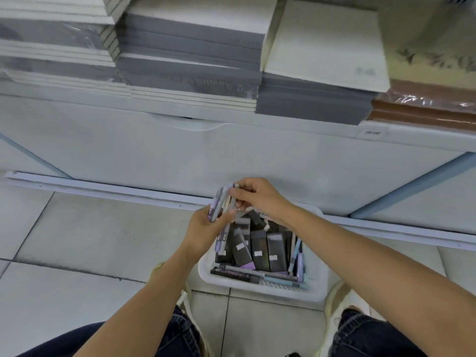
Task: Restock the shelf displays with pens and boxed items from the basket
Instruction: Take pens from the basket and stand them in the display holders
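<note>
**Pens held in both hands above the basket**

Left hand (203, 228) holds a bundle of pens (221, 200), lavender and grey. Its grip is closed round their lower ends, and the pens point up and away from the person. Right hand (257, 195) meets the bundle from the other side, its grip narrow, with thumb and fingertips pinching the upper end of the pens. Both hands hover over the far left corner of the basket (262, 288), a white perforated tray that stands on the tiled floor (90, 240) just in front of the shelf base (231, 150). Dark boxed items (258, 249) stand packed upright inside the basket. Loose pens (257, 274) lie across its near wall, and more stand along its right side. On the shelf above lie stacks of grey and white notebooks (190, 47). Print on the boxes is too blurred to read.
</note>
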`<state>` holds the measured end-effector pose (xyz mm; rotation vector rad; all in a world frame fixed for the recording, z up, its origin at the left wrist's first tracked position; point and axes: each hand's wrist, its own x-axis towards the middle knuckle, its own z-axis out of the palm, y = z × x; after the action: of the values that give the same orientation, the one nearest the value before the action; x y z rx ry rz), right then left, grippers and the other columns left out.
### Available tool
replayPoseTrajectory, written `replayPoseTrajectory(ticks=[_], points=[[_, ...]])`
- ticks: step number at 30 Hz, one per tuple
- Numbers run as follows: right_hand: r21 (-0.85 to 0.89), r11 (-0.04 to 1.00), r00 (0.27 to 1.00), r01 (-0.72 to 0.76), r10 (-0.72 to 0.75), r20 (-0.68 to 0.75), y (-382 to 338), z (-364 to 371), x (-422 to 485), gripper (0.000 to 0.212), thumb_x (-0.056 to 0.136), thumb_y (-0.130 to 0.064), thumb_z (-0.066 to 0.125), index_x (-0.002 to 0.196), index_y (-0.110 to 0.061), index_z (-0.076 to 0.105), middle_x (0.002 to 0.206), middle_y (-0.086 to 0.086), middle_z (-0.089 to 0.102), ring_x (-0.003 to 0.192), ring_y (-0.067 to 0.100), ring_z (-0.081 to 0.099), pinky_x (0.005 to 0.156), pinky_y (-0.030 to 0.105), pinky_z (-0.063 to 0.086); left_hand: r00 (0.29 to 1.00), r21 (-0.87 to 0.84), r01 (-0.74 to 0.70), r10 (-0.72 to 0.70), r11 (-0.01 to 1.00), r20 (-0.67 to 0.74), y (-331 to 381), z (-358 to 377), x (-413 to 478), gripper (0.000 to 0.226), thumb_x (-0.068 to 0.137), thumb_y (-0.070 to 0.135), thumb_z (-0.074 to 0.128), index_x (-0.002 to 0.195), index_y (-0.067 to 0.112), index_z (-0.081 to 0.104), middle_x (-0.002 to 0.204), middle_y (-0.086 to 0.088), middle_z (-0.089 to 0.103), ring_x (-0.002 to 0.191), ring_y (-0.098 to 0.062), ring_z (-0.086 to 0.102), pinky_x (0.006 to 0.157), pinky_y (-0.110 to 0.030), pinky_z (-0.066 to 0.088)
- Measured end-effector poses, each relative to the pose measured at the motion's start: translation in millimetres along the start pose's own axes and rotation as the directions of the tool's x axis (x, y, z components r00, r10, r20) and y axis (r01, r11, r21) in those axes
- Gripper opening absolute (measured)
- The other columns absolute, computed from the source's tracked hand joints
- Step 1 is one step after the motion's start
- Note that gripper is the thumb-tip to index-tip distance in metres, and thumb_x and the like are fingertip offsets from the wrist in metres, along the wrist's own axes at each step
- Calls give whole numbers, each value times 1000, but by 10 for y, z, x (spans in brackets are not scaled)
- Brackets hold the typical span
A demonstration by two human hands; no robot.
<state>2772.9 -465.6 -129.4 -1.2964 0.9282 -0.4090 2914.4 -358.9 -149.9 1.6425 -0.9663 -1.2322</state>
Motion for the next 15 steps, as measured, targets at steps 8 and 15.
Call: replayPoseTrajectory(ticks=[8, 15], points=[[156, 972, 982, 175, -161, -101, -830, -289, -555, 10, 90, -1, 63, 82, -3, 56, 80, 20, 67, 62, 19, 68, 62, 25, 58, 993, -170, -99, 87, 980, -77, 872, -166, -267, 29, 97, 28, 57, 79, 5, 59, 62, -10, 68, 48, -15, 62, 48, -22, 50], [33, 990, 982, 135, -138, 127, -1329, -428, -1064, 15, 86, 1, 67, 101, 0, 64, 96, 25, 68, 75, 22, 70, 70, 26, 58, 956, -149, -261, 235, 954, -174, 1554, -386, -577, 33, 95, 39, 58, 77, 14, 49, 58, 2, 52, 41, -11, 42, 37, -22, 35]])
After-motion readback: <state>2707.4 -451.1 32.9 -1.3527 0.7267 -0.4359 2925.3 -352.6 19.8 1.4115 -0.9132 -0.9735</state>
